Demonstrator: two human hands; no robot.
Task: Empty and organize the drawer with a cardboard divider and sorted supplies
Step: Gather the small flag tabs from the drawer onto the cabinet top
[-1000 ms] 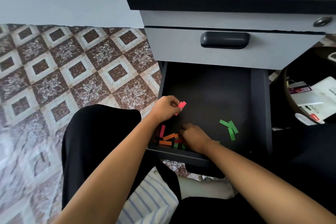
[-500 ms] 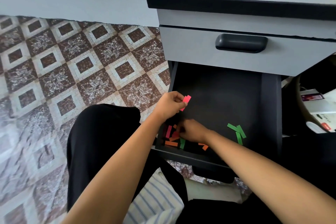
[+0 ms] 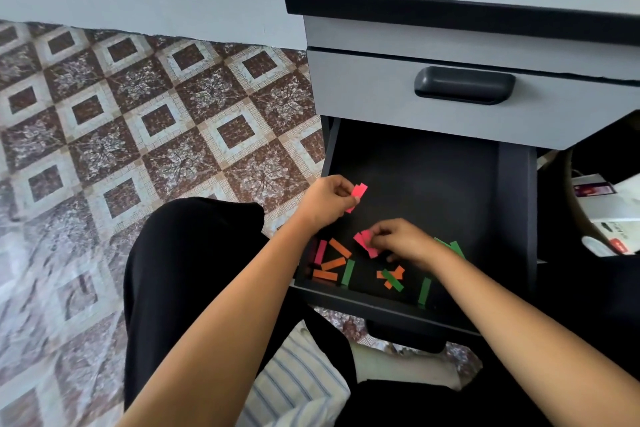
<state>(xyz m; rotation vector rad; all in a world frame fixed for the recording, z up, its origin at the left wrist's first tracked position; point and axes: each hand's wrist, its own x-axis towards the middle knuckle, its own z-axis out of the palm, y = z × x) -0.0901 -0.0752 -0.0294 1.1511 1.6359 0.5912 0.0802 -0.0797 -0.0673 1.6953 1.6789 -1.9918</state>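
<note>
Lifted off the drawer (image 3: 381,304) floor since the earlier frame and now pinched in the right hand (image 3: 405,240): a few more pink strips (image 3: 366,242). From the left: left hand (image 3: 327,204) curled just inside the left wall, pinching a pink stack (image 3: 359,191). Below it, loose orange strips (image 3: 332,263) near the front left corner. Right hand just right of those, low over the floor. Green strips (image 3: 450,247) partly hidden behind that wrist, probably several. Best to pass pink across to the left stack, square the edges, then gather one colour at a time, pinching by the ends.
</note>
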